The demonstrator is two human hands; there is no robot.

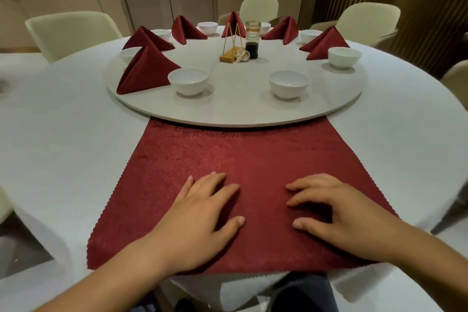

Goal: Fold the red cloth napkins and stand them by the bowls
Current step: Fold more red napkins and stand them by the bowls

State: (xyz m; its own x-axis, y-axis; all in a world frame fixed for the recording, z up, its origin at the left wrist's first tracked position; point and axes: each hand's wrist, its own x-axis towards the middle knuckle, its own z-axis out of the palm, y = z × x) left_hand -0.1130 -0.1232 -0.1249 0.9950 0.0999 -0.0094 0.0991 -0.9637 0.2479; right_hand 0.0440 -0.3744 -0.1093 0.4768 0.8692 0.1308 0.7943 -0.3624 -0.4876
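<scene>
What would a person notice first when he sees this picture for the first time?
First comes the large flat red cloth napkin, spread on the white tablecloth at the near edge, with the left hand and the right hand resting on it. Beyond it, on the round grey turntable, red folded napkins stand like tents beside small white bowls. The near right white bowl has none beside it.

On the desk [63, 134], at lower centre of the frame, a flat napkin [240, 157] lies with its far edge meeting the turntable [235, 106] above it. The left hand [202, 220] and right hand [339, 215] rest side by side on this napkin. Bowls [188, 81] and folded napkins [145, 68] ring the turntable's rim, and a bottle [252, 39] stands near its middle. Chairs [73, 30] stand behind the desk, across the upper frame.
</scene>
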